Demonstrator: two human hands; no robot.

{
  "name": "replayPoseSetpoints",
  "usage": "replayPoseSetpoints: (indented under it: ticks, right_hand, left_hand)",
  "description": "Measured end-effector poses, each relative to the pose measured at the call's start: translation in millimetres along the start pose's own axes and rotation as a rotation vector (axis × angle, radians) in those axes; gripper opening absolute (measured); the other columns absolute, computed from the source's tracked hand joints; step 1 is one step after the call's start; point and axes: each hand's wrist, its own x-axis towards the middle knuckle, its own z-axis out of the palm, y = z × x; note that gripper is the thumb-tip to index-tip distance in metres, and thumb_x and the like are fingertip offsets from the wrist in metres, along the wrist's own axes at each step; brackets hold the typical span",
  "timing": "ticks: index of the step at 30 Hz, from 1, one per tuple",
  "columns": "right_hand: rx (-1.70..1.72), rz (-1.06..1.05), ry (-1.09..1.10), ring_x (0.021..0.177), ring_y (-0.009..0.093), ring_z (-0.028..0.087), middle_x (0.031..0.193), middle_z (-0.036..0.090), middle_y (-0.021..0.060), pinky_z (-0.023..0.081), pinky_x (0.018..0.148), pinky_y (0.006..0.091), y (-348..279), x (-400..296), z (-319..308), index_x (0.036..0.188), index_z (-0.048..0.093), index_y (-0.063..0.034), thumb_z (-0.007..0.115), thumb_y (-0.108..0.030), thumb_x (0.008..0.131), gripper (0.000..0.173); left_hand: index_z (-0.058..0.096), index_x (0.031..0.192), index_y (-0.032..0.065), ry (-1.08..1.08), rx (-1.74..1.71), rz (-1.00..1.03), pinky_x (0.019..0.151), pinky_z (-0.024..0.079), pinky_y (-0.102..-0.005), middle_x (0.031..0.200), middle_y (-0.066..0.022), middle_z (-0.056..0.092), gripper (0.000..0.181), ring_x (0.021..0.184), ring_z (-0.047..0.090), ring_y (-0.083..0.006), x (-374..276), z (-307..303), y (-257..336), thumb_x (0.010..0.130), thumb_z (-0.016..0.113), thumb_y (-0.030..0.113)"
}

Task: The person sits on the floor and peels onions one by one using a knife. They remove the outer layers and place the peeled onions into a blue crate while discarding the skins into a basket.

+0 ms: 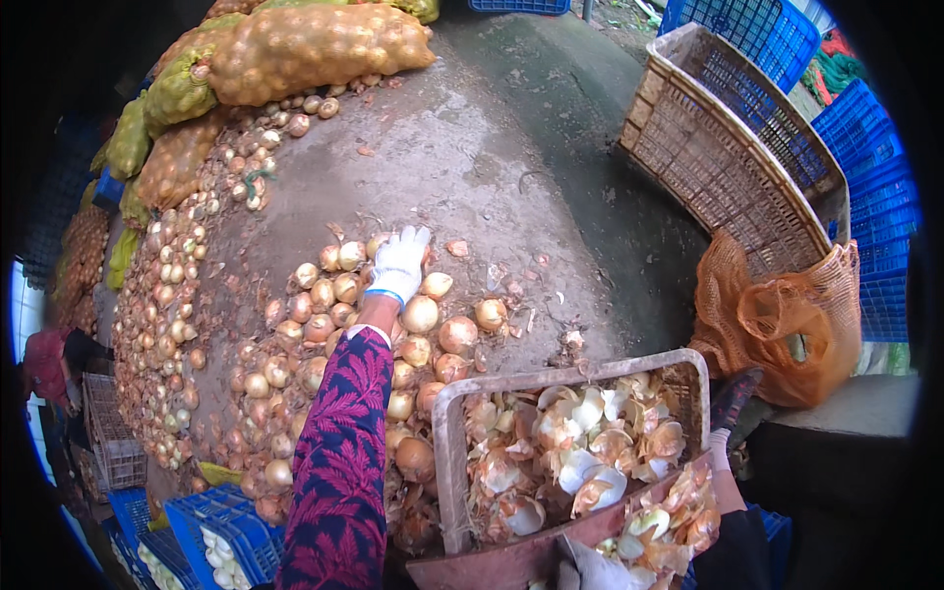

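Observation:
My left hand, in a white knit glove with a blue cuff edge, reaches out over the far edge of a pile of unpeeled onions on the concrete floor. Its back faces up, so what lies under the palm is hidden. At the bottom edge my right hand, in a greyish glove, shows only in part beside a reddish board; its fingers are hard to make out. Between the board and the pile stands a dirty plastic crate with onion skins inside. More skins lie on the board.
Full mesh sacks of onions lie at the upper left, above a long strip of loose onions. A tall crate, an orange net bag and blue crates stand right. Blue crates with peeled onions and another person are left.

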Motion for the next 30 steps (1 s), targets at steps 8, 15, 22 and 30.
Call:
replayPoseSetpoints:
  ticks: [8, 15, 22, 30]
  right_hand:
    - [0.058, 0.106, -0.053, 0.078, 0.03, 0.073, 0.099, 0.077, 0.0131, 0.058, 0.072, 0.0399, 4.3, 0.7, -2.1, 0.128, 0.075, -0.0074, 0.065, -0.014, 0.103, 0.028]
    - [0.136, 0.153, -0.056, 0.077, 0.028, 0.073, 0.1, 0.078, 0.0118, 0.058, 0.071, 0.0385, -13.1, -23.7, -4.5, 0.132, 0.074, -0.0082, 0.064, -0.017, 0.105, 0.031]
    - [0.071, -0.104, 0.216, 0.076, 0.032, 0.077, 0.089, 0.078, 0.0163, 0.061, 0.071, 0.0396, 2.4, -16.9, 8.3, 0.112, 0.077, -0.0026, 0.068, -0.012, 0.099, 0.019]
    - [0.339, -0.001, -0.097, 0.085, 0.038, 0.077, 0.093, 0.077, 0.0191, 0.059, 0.075, 0.0431, -45.3, -55.8, -28.4, 0.141, 0.063, -0.0086, 0.066, -0.035, 0.103, 0.046]
  left_hand:
    - [0.064, 0.119, 0.013, -0.026, 0.089, 0.039, 0.089, 0.055, -0.0504, 0.114, -0.0173, 0.066, 0.033, 0.107, 0.066, -0.0383, 23.7, 16.5, 8.8, 0.088, 0.071, 0.016]
    - [0.053, 0.15, 0.0041, 0.001, -2.007, -0.356, 0.105, 0.061, -0.0469, 0.144, -0.0131, 0.061, 0.063, 0.134, 0.061, -0.028, -64.9, -97.7, 26.5, 0.091, 0.076, 0.008]
    - [0.042, 0.159, 0.0023, -0.092, -2.151, -0.221, 0.114, 0.052, -0.0515, 0.153, -0.0159, 0.054, 0.075, 0.138, 0.057, -0.0334, -217.9, -244.1, 102.1, 0.099, 0.074, 0.034]
    - [0.056, 0.143, -0.003, -0.07, -2.103, -0.703, 0.106, 0.057, -0.0396, 0.131, -0.0149, 0.069, 0.039, 0.119, 0.069, -0.0265, -404.8, -291.1, 228.3, 0.111, 0.05, 0.02]
